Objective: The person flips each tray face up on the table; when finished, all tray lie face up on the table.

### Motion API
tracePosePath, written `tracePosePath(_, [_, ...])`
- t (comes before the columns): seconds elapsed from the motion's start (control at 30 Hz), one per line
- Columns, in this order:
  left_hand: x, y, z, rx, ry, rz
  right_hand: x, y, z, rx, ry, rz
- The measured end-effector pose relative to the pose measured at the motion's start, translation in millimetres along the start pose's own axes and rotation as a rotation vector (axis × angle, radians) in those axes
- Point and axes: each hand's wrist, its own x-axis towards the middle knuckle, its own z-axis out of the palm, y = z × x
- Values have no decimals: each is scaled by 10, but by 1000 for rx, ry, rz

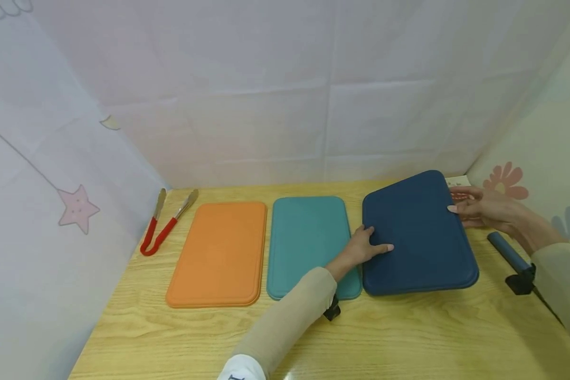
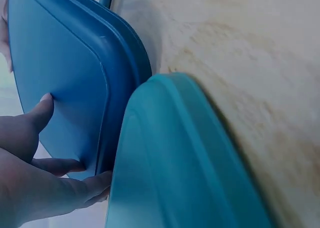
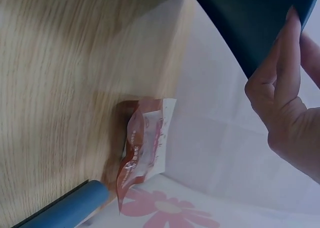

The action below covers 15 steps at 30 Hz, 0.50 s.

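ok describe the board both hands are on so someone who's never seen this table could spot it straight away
On the wooden table three flat boards lie in a row, and this dark blue board is the one at the right end. The left hand grips its near-left edge and the right hand its far-right edge. Unlike the orange board and teal board, it sits skewed and partly lifted.
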Motion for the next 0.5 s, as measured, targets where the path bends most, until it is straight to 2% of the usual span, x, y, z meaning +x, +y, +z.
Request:
tracePosePath(0.3, [-90, -1, -18, -45, -54, 4, -24, -182, 28, 131, -34, 21])
tracePosePath(0.5, [-161, 20, -1, -95, -74, 8, -52, -267, 36, 98, -19, 20])
